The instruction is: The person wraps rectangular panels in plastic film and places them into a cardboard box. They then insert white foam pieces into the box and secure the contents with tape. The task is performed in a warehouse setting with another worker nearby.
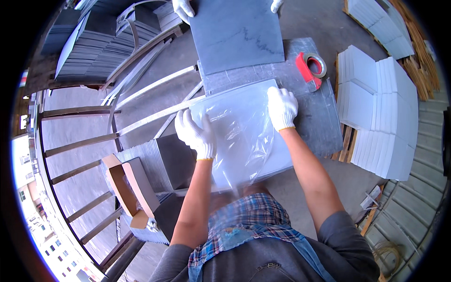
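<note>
In front of me a pale, flat square panel (256,101) lies on a grey work surface (319,127), with wrinkled clear plastic film (239,136) over it. My left hand (195,135), in a white knitted glove, rests at the panel's left edge with its fingers apart. At the far right corner, my gloved right hand (283,108) has its fingers bent closed on the film's edge. Just beyond, a dark grey veined stone tile (235,35) is held up by a co-worker's white-gloved hands (183,9).
A red tape dispenser (307,70) lies right of the tile. White panels (376,103) stand stacked on a pallet at right. An opened cardboard box (131,185) sits on stacked dark tiles at left, near a metal slatted frame (82,148). More tiles (101,42) fill the far left.
</note>
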`<state>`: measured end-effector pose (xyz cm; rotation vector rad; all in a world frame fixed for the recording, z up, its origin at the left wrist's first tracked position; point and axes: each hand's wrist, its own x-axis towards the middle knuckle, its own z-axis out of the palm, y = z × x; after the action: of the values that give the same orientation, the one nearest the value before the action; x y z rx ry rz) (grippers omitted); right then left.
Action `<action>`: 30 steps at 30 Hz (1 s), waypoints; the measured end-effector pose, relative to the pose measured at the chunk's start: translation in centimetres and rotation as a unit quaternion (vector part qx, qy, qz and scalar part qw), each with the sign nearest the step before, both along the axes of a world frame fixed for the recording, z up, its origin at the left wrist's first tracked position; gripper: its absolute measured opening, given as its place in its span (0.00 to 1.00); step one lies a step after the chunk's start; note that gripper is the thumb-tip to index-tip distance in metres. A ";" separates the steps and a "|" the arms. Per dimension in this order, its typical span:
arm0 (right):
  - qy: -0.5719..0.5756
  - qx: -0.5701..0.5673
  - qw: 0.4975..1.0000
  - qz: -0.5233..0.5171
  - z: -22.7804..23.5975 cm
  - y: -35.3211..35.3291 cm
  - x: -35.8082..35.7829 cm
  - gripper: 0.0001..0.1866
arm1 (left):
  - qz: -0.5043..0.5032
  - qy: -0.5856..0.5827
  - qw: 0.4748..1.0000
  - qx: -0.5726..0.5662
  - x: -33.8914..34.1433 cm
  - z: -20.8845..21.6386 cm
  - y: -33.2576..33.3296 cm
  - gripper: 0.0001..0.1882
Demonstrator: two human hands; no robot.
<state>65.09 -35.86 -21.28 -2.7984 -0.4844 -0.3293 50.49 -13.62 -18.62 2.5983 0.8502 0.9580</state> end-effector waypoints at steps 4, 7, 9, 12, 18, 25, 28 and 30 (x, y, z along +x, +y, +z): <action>-0.031 0.041 0.998 -0.023 -0.2 0.3 0.4 0.06 | -0.218 0.037 0.975 0.007 -0.8 4.4 -4.5 0.25; -0.048 0.060 0.996 -0.041 -0.5 0.8 0.6 0.05 | -0.232 0.163 0.959 -0.015 -0.7 4.1 -5.5 0.23; -0.057 0.071 0.995 -0.043 -0.7 0.9 0.8 0.05 | -0.227 0.177 0.957 -0.031 -0.4 2.5 -5.9 0.22; -0.049 0.068 0.996 -0.030 -1.0 1.0 1.0 0.04 | -0.263 0.178 0.947 -0.058 0.5 -0.4 -5.5 0.25; -0.032 0.064 0.997 -0.010 -1.0 0.6 1.9 0.06 | -0.289 0.220 0.929 -0.073 0.6 0.5 -7.0 0.32; -0.050 0.102 0.993 0.029 4.4 1.0 1.0 0.21 | -0.263 0.088 0.945 -0.175 0.3 -0.6 -5.8 0.24; -0.053 0.156 0.956 0.243 5.5 2.4 -2.6 0.25 | -0.269 0.022 0.927 -0.262 0.2 -1.1 -3.9 0.25; 0.071 0.179 0.930 0.314 5.7 3.9 -5.0 0.28 | -0.248 0.048 0.918 -0.306 -0.1 -1.4 -3.0 0.26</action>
<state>60.11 -31.98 -15.56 -2.1497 -1.1130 -0.0604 50.38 -16.59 -20.05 2.1450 0.3781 0.3432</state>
